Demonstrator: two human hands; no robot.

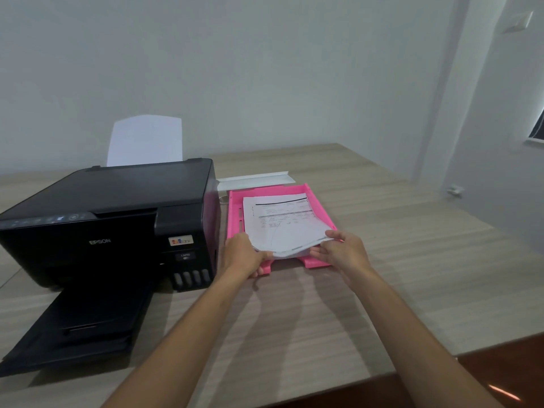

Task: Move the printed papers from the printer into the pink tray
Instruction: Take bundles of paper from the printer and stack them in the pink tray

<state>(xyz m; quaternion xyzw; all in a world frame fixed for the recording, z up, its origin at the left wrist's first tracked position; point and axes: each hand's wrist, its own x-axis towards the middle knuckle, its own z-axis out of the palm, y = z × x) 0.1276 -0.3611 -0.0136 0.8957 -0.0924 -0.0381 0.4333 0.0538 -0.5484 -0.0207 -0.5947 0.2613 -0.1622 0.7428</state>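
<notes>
White printed papers (282, 222), near edge curled

wood-look table (412, 260) fills the view. white plastic strip (256, 179) lying at 12 o'clock, light switch (518, 22) on the wall at 2.

Printed papers (281, 223): text too small and blurred to read; near edge covers the pink tray (235, 213) floor and part of its front lip, and the left hand (243, 256) hides the tray's near-left corner. Printer (117, 219): control-panel icons illegible; output tray (76, 325), in front of the printer, cut by the left picture edge. Both forearms run off the bottom edge.
</notes>
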